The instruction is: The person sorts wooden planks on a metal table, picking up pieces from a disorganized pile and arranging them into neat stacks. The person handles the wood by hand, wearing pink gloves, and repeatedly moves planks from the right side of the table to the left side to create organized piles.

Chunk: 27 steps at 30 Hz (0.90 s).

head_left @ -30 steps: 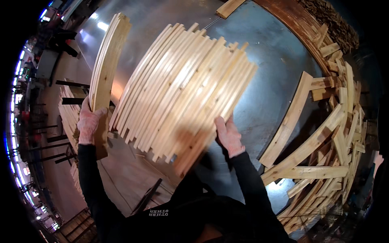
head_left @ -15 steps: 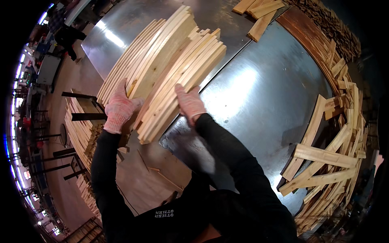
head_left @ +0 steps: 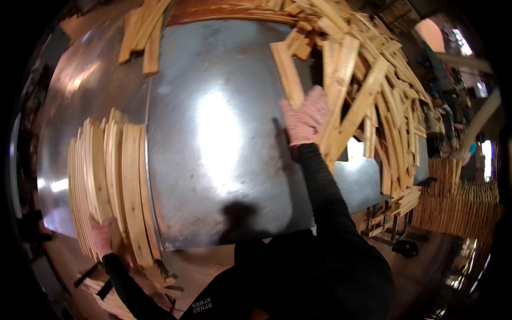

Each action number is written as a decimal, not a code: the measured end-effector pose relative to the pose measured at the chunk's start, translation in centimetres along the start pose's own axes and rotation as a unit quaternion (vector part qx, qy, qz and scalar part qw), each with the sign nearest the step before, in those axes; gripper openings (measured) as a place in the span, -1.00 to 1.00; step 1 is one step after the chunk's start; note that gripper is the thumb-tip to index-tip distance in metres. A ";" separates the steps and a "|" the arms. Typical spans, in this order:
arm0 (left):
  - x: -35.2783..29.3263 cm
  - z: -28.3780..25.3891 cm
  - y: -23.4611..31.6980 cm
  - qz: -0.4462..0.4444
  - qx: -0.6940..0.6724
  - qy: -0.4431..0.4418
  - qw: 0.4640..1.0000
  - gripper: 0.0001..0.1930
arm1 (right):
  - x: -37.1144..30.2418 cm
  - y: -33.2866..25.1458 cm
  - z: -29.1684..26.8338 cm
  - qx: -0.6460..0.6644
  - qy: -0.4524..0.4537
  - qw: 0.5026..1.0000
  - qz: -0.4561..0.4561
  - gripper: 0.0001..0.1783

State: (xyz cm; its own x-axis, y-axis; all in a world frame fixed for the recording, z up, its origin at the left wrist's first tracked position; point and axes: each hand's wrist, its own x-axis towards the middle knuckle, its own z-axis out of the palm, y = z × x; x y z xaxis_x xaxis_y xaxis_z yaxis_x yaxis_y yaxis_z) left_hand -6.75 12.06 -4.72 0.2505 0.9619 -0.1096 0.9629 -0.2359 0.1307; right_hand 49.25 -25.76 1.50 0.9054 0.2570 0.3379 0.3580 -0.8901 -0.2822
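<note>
Hands: 2 gloved, left hand at 8 o'clock, right hand between 1 and 2. Black sleeves: 2. Steel sheets: 2, one at dial center, one at 10. Board batch: 1 at 8, well over six boards (edges blur together, no exact count). Short boards: about 4 at 11, overlapping. Board heap: 1 at 2 o'clock, dozens of pieces, too tangled to count. Slat stack: at least 1, between 3 and 4.
</note>
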 end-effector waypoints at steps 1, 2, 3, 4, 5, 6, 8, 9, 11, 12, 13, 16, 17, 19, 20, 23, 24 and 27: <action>0.6 0.8 1.4 -0.007 0.031 0.016 0.999 -0.10 | 1.9 4.3 -0.7 -0.072 -0.054 0.991 0.101 0.10; 0.6 1.2 3.0 -0.018 0.066 0.032 0.997 -0.10 | 2.6 7.5 -1.0 -0.095 -0.121 0.977 0.149 0.15; 1.1 1.6 4.2 -0.028 0.101 0.048 0.993 -0.09 | 2.0 13.2 2.3 -0.187 -0.082 0.976 0.071 0.12; 2.2 2.2 3.2 -0.004 0.111 0.054 0.992 -0.05 | 1.8 15.6 4.3 -0.171 0.016 0.985 0.013 -0.13; 2.4 2.6 2.2 -0.004 0.136 0.039 0.990 -0.04 | 1.9 16.5 4.7 -0.168 0.028 0.985 0.005 -0.16; 2.5 2.3 1.5 -0.009 0.167 0.022 0.986 -0.03 | 1.5 17.3 5.1 -0.163 0.032 0.986 -0.003 -0.19; 3.0 0.8 1.8 -0.002 0.247 0.062 0.967 -0.04 | 1.7 17.0 3.6 -0.105 0.006 0.994 0.002 -0.17; 1.6 1.2 2.1 0.082 0.238 0.138 0.958 -0.14 | 1.5 17.5 4.4 -0.034 0.007 0.999 -0.033 -0.14; -0.5 2.1 3.8 0.257 0.251 0.295 0.885 -0.33 | -0.3 17.5 4.7 -0.009 -0.005 0.992 -0.124 -0.09; -3.4 1.5 9.9 0.249 0.180 0.138 0.942 -0.27 | -1.4 17.4 4.3 -0.062 -0.003 0.983 -0.175 -0.08; -7.0 0.4 15.9 0.200 0.111 -0.010 0.973 -0.21 | -1.4 14.6 2.3 -0.112 -0.045 0.977 -0.176 -0.09; -8.0 4.2 17.6 0.203 0.159 0.015 0.966 0.00 | -1.2 13.7 4.0 -0.058 -0.066 0.996 -0.024 -0.06; -6.8 3.9 18.4 0.176 0.160 -0.032 0.971 0.06 | -0.9 14.0 5.8 -0.096 -0.072 0.992 0.047 -0.03; -6.5 2.7 18.8 0.134 0.188 -0.077 0.970 0.03 | -0.3 11.2 6.2 -0.083 -0.182 0.977 0.079 0.01; -6.7 2.0 19.4 0.108 0.194 -0.105 0.969 0.01 | -0.5 10.4 5.9 -0.085 -0.234 0.963 0.099 0.03; -5.1 1.8 19.5 0.102 0.171 -0.130 0.971 -0.06 | 1.0 12.8 7.9 -0.112 -0.258 0.956 0.084 0.07; -4.4 1.8 18.5 0.103 0.143 -0.137 0.975 -0.06 | 0.8 13.4 7.5 -0.095 -0.277 0.954 0.070 0.10; -3.5 -0.7 18.1 0.128 0.088 -0.159 0.975 -0.15 | -1.3 17.2 8.6 -0.007 -0.239 0.971 0.019 0.11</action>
State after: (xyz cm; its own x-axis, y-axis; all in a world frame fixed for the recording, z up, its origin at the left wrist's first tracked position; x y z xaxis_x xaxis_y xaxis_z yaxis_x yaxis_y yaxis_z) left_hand 9.77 4.52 -1.32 0.4762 0.7833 -0.3997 0.8602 -0.5093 0.0268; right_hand 56.16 -38.24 -11.50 0.9215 0.3669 -0.1276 0.3230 -0.9061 -0.2732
